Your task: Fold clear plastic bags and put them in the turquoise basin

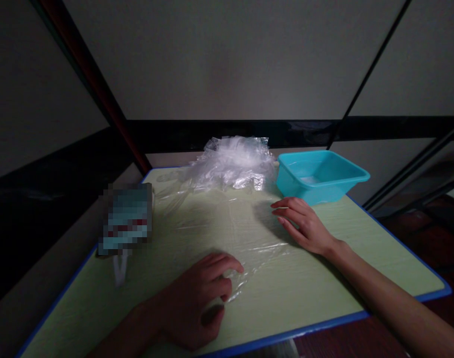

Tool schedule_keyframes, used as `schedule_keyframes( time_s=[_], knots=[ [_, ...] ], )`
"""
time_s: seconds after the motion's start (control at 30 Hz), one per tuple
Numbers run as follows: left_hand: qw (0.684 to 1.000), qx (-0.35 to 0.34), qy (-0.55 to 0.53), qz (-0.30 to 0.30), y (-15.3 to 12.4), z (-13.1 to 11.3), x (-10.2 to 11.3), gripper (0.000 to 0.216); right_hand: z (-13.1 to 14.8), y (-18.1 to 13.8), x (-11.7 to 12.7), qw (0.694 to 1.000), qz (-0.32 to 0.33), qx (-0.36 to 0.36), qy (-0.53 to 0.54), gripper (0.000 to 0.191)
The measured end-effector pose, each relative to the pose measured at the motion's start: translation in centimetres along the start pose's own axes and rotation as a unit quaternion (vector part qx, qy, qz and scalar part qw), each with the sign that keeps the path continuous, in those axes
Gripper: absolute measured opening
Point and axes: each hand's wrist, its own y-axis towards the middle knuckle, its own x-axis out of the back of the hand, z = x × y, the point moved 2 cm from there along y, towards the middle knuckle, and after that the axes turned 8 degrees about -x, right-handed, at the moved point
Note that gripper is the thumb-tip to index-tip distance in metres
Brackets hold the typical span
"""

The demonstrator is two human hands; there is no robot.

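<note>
A sheet of clear plastic film (pixel 227 228) lies spread flat on the pale green table (pixel 361 248). My left hand (pixel 197 303) rests on its near edge with the fingers curled, the fingertips pressing or pinching the film. My right hand (pixel 305 223) lies flat on the film's right side, fingers stretched out and together, pointing left. Behind the sheet sits a crumpled heap of clear plastic (pixel 230 164).
A turquoise plastic tub (pixel 319 174) stands at the table's back right corner. A blurred-out box or pack (pixel 128 219) sits near the left edge, with a white strip hanging below it. The table has a blue rim; dark walls surround it.
</note>
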Motion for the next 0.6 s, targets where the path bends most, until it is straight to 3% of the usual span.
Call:
schedule_keyframes(
  time_s=[0.23,0.5,0.6],
  knots=[
    [1.0,0.014,0.002,-0.003,0.34,-0.18,-0.01,0.021,0.16,0.1,-0.54,1.0,0.021,0.007,-0.007,0.019],
    [0.998,0.012,0.011,-0.063,0.39,-0.03,-0.15,0.015,0.0,0.0,-0.59,1.0,0.021,0.004,-0.009,0.019],
    [0.998,0.011,0.009,-0.056,0.18,0.02,-0.15,0.017,0.01,0.04,-0.58,1.0,0.022,0.006,-0.008,0.018]
  ],
)
